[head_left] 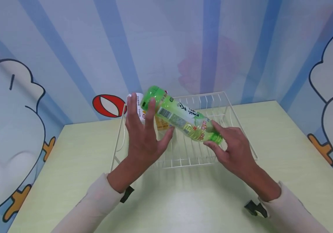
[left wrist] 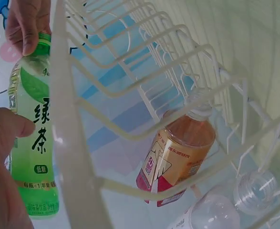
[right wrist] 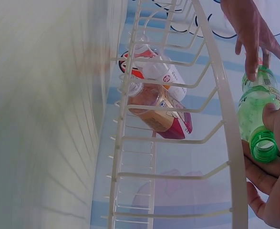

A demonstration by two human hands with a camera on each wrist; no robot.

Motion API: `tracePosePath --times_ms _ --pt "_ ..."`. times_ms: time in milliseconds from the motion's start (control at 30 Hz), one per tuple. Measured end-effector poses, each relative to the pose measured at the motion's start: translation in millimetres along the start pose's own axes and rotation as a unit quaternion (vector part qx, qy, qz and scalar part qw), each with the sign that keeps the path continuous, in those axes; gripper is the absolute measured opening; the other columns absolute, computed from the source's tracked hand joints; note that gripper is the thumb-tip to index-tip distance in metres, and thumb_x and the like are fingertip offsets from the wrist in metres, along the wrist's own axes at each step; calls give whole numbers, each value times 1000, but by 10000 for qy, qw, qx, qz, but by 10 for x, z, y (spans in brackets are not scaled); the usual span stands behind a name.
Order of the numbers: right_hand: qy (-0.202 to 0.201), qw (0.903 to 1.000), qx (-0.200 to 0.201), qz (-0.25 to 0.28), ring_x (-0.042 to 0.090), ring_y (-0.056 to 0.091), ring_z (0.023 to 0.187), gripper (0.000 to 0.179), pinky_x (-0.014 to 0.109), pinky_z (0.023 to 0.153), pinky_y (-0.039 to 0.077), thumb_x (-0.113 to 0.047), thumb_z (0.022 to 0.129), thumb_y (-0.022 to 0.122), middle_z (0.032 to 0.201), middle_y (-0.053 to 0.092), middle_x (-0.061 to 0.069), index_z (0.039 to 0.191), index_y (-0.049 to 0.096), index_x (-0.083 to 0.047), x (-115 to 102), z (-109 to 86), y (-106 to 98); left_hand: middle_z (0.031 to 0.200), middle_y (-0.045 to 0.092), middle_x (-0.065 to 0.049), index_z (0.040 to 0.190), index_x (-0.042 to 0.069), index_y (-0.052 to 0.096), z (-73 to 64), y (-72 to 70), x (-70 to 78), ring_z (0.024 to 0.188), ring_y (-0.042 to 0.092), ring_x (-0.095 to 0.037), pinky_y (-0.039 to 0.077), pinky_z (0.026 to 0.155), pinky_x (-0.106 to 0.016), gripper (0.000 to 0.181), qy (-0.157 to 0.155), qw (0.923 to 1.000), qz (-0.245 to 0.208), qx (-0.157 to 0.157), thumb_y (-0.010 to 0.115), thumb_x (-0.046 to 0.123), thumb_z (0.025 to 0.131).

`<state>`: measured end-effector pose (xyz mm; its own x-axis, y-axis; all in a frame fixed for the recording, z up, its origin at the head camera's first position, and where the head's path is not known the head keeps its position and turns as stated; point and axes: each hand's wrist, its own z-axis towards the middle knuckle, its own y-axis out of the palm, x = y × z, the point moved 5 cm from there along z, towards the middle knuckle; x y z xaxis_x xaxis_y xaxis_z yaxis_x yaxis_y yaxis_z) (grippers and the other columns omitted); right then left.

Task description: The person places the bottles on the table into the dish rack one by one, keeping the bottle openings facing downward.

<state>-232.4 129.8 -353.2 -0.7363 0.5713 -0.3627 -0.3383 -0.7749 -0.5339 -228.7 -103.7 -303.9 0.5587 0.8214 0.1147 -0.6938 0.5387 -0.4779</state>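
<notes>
My right hand (head_left: 237,149) pinches a green tea bottle (head_left: 181,116) by its neck, thumb on one side and fingers on the other. Tilted over a white wire basket (right wrist: 222,109), the bottle points its base up to the left. Its green mouth shows without a cap in the right wrist view. My left hand (head_left: 143,136) has its fingers straight and spread beside the base, the index finger overlapping it in the head view. Inside the basket lie a bottle with an orange-and-magenta label (left wrist: 178,152) and a clear bottle with a white label (right wrist: 163,71).
The basket stands on a pale yellow-green table (head_left: 271,129) against a blue striped backdrop (head_left: 160,48) with cartoon drawings. Another clear bottle neck (left wrist: 255,191) shows at the basket's lower corner in the left wrist view. Dark straps' ends (head_left: 255,208) hang at the sleeves.
</notes>
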Motion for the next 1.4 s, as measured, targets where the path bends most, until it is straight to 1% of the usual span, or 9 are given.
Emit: tracePosePath --times_ms 100,200,267,367,467,600,700,933,1400 --pt "7 10000 -1 3 37 63 85 73 50 74 45 -58 97 50 95 73 21 132 59 6 14 -5 9 161 13 -17 157 15 11 4 29 -50 149 17 -31 37 109 -54 105 -618 9942 -774 -429 81 27 81" --pt "23 10000 -11 14 36 62 84 74 49 73 45 -58 97 50 95 73 21 132 59 6 22 -9 16 159 22 -10 159 18 2 7 75 -118 145 27 -25 45 103 -51 108 -1645 9641 -1871 -921 79 30 84" --pt "12 10000 3 24 36 62 84 74 48 73 45 -58 97 50 95 73 21 131 59 6 24 -12 15 155 29 -5 158 23 -1 8 106 -161 142 36 -25 46 103 -49 107 -2452 9223 -2756 -1155 77 30 86" --pt "-52 10000 44 66 37 63 84 73 50 73 46 -58 97 50 96 72 22 132 59 7 24 -14 14 147 40 -5 155 27 5 -2 144 -206 134 47 -28 50 98 -47 94 -3544 8393 -3922 -1271 73 27 90" --pt "-95 9999 64 84 37 63 84 73 51 74 46 -58 97 49 95 72 22 132 58 6 23 -15 17 142 48 -8 150 24 19 1 174 -210 127 54 -29 53 93 -46 75 -4132 7649 -4773 -1281 67 22 94" --pt "-46 9999 -16 93 36 63 85 65 49 72 47 -45 94 66 98 72 21 133 58 6 25 -23 29 142 49 -8 148 25 30 1 199 -182 126 55 -29 54 90 -48 60 -4407 7139 -5252 -1426 62 19 98" --pt "52 9999 -108 62 35 63 87 63 46 71 47 -23 83 82 101 73 20 133 58 6 26 -39 45 143 48 -7 148 26 33 0 198 -160 126 55 -30 54 89 -49 58 -4416 7055 -5351 -1446 62 18 99" --pt "224 9996 -160 -13 34 63 87 68 46 69 48 -6 72 88 102 72 19 131 59 6 25 -59 53 142 47 -8 148 24 34 26 185 -126 128 53 -30 55 88 -49 58 -4210 7161 -5391 -1391 62 16 98" --pt "27 9972 -723 -209 37 61 113 73 58 90 42 -51 93 64 130 64 17 141 48 2 153 -114 56 137 55 -13 146 21 38 141 99 -223 123 58 -31 56 85 -50 61 -3765 7334 -5574 -986 64 6 93"
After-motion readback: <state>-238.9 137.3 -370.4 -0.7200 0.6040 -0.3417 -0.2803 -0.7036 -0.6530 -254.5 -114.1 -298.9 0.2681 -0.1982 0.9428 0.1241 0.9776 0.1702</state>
